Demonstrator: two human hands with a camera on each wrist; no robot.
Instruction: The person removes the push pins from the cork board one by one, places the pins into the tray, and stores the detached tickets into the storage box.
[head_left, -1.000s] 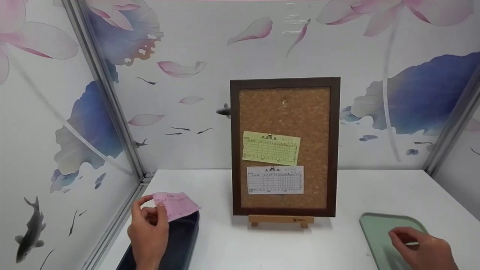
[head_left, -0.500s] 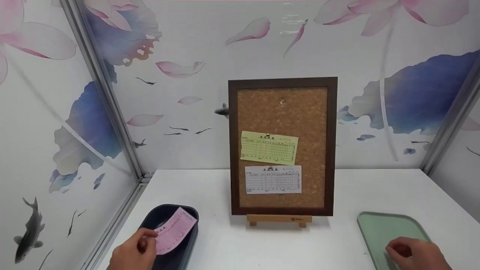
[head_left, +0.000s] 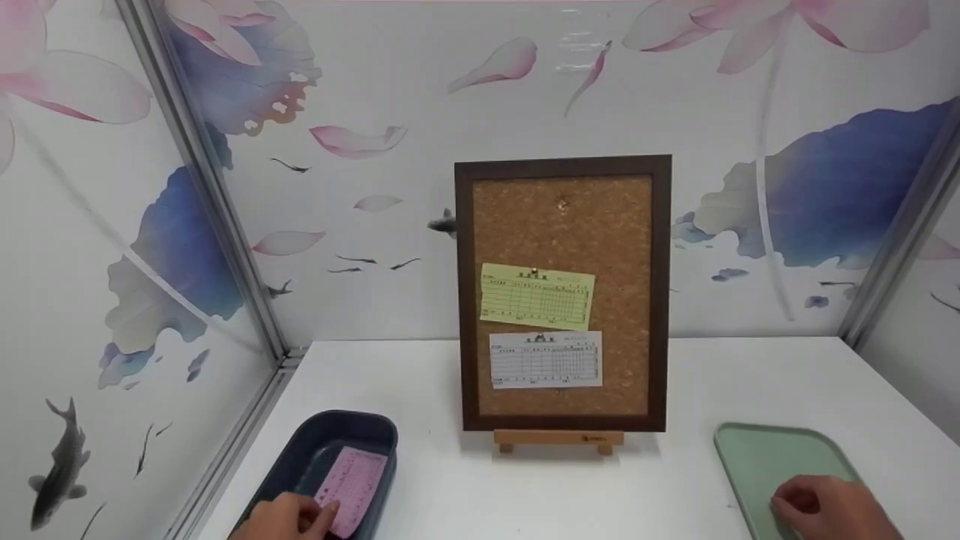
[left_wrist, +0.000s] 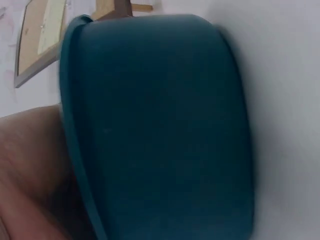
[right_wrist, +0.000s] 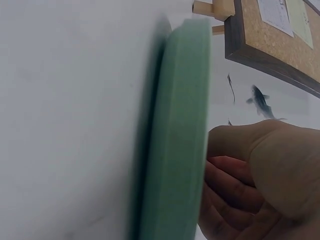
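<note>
In the head view, a pink printed slip lies slanted inside a dark blue tray at lower left. My left hand is over the tray's near part, thumb and fingers at the slip's lower left edge, pinching it. In the left wrist view the tray's outer wall hides the fingertips. At lower right my right hand hangs loosely curled above a light green tray, with nothing visible in it. The green tray's side covers its fingertips in the right wrist view.
A framed cork board stands on a small wooden easel mid-table. A yellow slip and a white slip are pinned to it. A clear pin sits higher up. Printed wall panels enclose the white table.
My left hand has moved down and toward me, lowering the pink slip from above the blue tray's far end into it. The right hand has dipped slightly and stays over the green tray.
</note>
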